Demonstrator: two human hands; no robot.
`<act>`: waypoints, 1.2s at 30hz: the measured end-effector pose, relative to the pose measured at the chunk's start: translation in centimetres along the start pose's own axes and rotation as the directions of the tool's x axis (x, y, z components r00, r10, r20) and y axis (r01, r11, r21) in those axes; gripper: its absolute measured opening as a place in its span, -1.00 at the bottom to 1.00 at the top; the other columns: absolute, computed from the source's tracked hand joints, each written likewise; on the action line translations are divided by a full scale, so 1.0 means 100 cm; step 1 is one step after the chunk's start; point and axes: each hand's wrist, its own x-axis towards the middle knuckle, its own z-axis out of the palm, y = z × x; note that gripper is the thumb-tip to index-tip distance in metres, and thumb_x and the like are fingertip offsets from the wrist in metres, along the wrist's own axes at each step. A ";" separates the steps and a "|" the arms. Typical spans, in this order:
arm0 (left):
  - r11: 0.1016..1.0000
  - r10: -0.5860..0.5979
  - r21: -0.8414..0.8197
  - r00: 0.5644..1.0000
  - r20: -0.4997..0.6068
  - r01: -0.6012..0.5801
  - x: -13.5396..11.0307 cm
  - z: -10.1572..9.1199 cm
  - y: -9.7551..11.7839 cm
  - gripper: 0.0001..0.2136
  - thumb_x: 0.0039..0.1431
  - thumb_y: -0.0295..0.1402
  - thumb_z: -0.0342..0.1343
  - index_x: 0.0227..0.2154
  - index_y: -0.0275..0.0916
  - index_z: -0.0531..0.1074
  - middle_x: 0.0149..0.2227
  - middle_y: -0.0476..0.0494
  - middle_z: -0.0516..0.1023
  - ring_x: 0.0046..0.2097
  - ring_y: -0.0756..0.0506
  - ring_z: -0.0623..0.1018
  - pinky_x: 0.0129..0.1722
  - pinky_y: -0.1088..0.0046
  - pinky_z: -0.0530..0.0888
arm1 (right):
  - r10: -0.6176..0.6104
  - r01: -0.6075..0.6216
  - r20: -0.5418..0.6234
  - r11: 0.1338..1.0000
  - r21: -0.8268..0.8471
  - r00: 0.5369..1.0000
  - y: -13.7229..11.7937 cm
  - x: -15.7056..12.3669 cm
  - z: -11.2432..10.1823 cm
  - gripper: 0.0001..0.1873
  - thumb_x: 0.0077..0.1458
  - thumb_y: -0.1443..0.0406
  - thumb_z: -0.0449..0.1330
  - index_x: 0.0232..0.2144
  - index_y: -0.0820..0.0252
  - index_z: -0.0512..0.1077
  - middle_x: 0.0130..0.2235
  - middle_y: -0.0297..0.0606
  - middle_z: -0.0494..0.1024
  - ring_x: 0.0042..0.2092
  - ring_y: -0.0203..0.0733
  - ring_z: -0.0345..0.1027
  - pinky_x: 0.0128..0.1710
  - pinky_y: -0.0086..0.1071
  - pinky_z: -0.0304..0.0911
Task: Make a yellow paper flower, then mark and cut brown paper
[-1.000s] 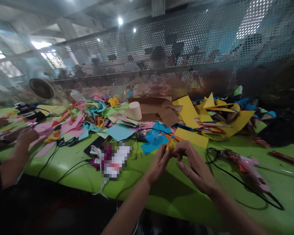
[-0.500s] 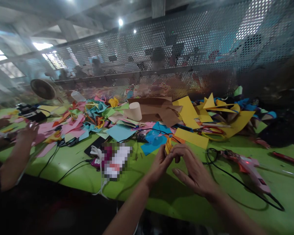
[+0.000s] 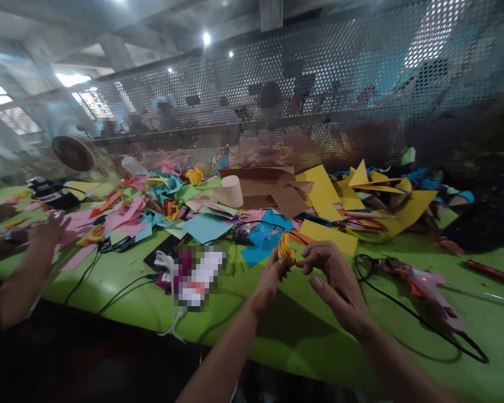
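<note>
A small yellow paper flower with curled layers is pinched in my left hand, held up above the green table. My right hand is just to the right of it, fingers bent and apart, thumb spread away from the index finger. Its fingertips come close to the flower's edge; whether they touch I cannot tell. Behind the flower lie blue paper pieces and a yellow sheet.
To the right a pink hot glue gun lies with its black cord looping on the green table. A phone and white cable are left. Coloured paper scraps and a paper roll stretch along the back. A co-worker's hands are far left.
My right hand has drawn back to the right from the yellow paper flower, and its fingers have opened. More of the flower now shows in my left hand.
</note>
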 end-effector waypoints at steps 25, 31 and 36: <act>0.995 0.058 0.074 0.997 0.060 -0.062 -0.011 0.005 0.020 -0.58 0.24 0.07 -0.06 -0.16 -0.20 0.34 -0.39 0.01 0.27 -0.40 -0.02 0.19 -0.35 0.42 0.20 | -0.100 0.129 0.117 0.954 -0.271 0.988 -0.008 0.005 0.001 -0.85 0.23 0.29 0.09 -0.14 0.07 0.23 -0.15 -0.21 0.30 -0.04 -0.05 0.23 -0.10 -0.19 0.26; 0.994 0.045 0.098 0.998 0.049 -0.050 -0.008 0.004 0.014 -0.56 0.24 0.10 -0.09 -0.18 -0.20 0.33 -0.39 0.01 0.28 -0.40 -0.02 0.20 -0.37 0.42 0.18 | -0.092 0.116 0.104 0.956 -0.269 0.990 -0.008 0.005 0.001 -0.86 0.24 0.27 0.09 -0.14 0.08 0.23 -0.16 -0.23 0.29 -0.09 -0.08 0.24 -0.13 -0.19 0.27; 0.998 0.027 0.052 0.999 0.042 -0.030 -0.004 0.003 0.008 -0.53 0.20 0.14 -0.07 -0.19 -0.21 0.33 -0.42 0.03 0.28 -0.44 0.00 0.19 -0.42 0.43 0.15 | -0.073 0.096 0.095 0.959 -0.268 0.993 -0.008 0.004 0.000 -0.87 0.25 0.25 0.08 -0.15 0.08 0.23 -0.16 -0.22 0.29 -0.10 -0.07 0.24 -0.13 -0.18 0.27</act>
